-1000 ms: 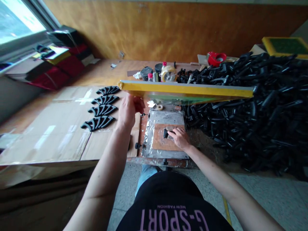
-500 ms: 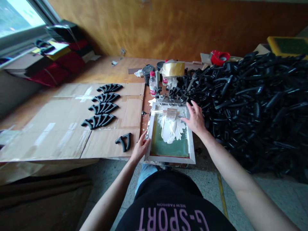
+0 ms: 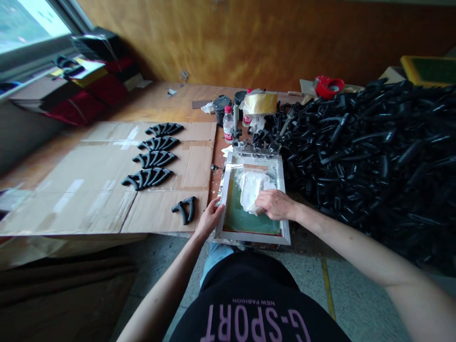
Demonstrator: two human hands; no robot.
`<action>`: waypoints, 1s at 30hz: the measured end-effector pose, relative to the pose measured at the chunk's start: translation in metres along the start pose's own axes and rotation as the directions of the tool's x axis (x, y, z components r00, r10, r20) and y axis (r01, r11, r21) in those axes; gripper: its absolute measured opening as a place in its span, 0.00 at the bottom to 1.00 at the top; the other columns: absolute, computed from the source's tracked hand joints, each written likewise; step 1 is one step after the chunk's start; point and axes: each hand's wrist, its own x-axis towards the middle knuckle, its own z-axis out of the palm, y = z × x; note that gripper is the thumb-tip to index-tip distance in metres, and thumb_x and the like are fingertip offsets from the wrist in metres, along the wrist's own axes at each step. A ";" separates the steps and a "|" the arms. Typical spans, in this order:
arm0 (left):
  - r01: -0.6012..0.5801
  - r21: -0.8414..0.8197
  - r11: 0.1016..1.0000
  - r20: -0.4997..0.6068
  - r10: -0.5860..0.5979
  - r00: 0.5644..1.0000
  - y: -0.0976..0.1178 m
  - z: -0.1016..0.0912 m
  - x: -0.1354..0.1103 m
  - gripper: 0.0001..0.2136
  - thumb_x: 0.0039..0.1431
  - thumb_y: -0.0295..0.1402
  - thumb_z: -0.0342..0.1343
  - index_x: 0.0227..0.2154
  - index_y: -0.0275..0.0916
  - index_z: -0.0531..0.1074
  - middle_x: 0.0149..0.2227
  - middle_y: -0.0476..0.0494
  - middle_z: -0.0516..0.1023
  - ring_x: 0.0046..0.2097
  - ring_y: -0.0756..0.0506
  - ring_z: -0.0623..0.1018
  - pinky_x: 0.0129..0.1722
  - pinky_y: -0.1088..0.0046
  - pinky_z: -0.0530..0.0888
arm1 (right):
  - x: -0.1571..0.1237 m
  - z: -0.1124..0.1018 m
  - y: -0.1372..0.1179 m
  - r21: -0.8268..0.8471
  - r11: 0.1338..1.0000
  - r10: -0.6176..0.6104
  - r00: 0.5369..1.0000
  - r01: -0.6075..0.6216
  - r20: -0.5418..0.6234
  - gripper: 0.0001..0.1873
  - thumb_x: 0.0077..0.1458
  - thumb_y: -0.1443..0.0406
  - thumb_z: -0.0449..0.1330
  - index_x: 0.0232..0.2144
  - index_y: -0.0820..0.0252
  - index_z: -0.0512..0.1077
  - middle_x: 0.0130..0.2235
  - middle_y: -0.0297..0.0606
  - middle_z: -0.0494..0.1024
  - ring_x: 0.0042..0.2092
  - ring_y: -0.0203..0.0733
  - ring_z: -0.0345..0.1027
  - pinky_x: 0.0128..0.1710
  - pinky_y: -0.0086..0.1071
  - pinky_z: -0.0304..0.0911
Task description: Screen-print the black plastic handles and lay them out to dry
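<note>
A framed printing screen with green mesh lies flat on the bench, and a mound of white paste sits on its mesh. My right hand rests on the mesh against the paste, fingers together; anything under the palm is hidden. My left hand holds the screen's lower left edge. Close to that hand, a black moulded Y-shaped piece lies on the cardboard. Several similar pieces stand in a column farther left.
A large heap of black moulded parts fills the right side. A plastic bottle, a gold tape roll and a red tape dispenser stand behind the screen. Another yellow-framed screen lies at far right.
The screen has come down from raised to flat, with white paste now showing on it. My right hand has moved from beside the screen onto the paste. The flat tan scraper is no longer visible.
</note>
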 end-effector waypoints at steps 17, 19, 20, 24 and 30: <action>-0.073 -0.191 0.979 0.038 0.082 0.996 0.082 -0.022 -0.028 0.30 0.55 0.52 0.57 0.56 0.39 0.70 0.30 0.47 0.77 0.28 0.49 0.74 0.25 0.77 0.68 | 0.029 -0.058 0.060 0.099 0.809 0.559 0.707 -0.579 -0.434 0.26 0.60 0.56 0.60 0.60 0.48 0.64 0.40 0.36 0.78 0.39 0.43 0.70 0.38 0.32 0.60; -0.153 -0.250 0.956 -0.009 0.156 0.988 0.108 -0.025 -0.028 0.27 0.57 0.55 0.52 0.48 0.37 0.75 0.30 0.46 0.77 0.27 0.49 0.73 0.25 0.76 0.69 | 0.012 -0.066 0.087 0.184 0.712 0.661 0.559 -0.677 -0.501 0.23 0.63 0.56 0.55 0.58 0.51 0.66 0.39 0.37 0.78 0.38 0.44 0.71 0.38 0.33 0.60; -0.209 -0.278 0.938 -0.041 0.205 0.978 0.123 -0.025 -0.027 0.27 0.58 0.56 0.50 0.45 0.37 0.76 0.30 0.45 0.76 0.27 0.50 0.73 0.24 0.76 0.69 | 0.000 -0.064 0.099 0.245 0.654 0.713 0.475 -0.715 -0.517 0.20 0.64 0.57 0.52 0.56 0.54 0.68 0.38 0.38 0.78 0.38 0.44 0.71 0.38 0.33 0.60; -0.406 -0.408 0.818 -0.111 0.396 0.911 0.183 -0.020 -0.012 0.26 0.62 0.54 0.44 0.44 0.37 0.73 0.36 0.43 0.78 0.32 0.49 0.77 0.27 0.76 0.70 | -0.038 -0.015 0.108 0.402 0.493 0.854 0.342 -0.771 -0.391 0.16 0.63 0.58 0.51 0.40 0.62 0.74 0.34 0.41 0.77 0.35 0.43 0.70 0.36 0.33 0.62; -0.382 -0.556 0.738 -0.153 0.361 0.920 0.196 0.008 -0.014 0.25 0.63 0.54 0.44 0.51 0.38 0.66 0.40 0.40 0.80 0.37 0.48 0.79 0.31 0.75 0.73 | -0.021 0.074 0.033 0.113 0.786 0.614 0.748 -0.607 -0.252 0.13 0.56 0.56 0.62 0.28 0.60 0.71 0.39 0.45 0.75 0.43 0.47 0.68 0.42 0.37 0.63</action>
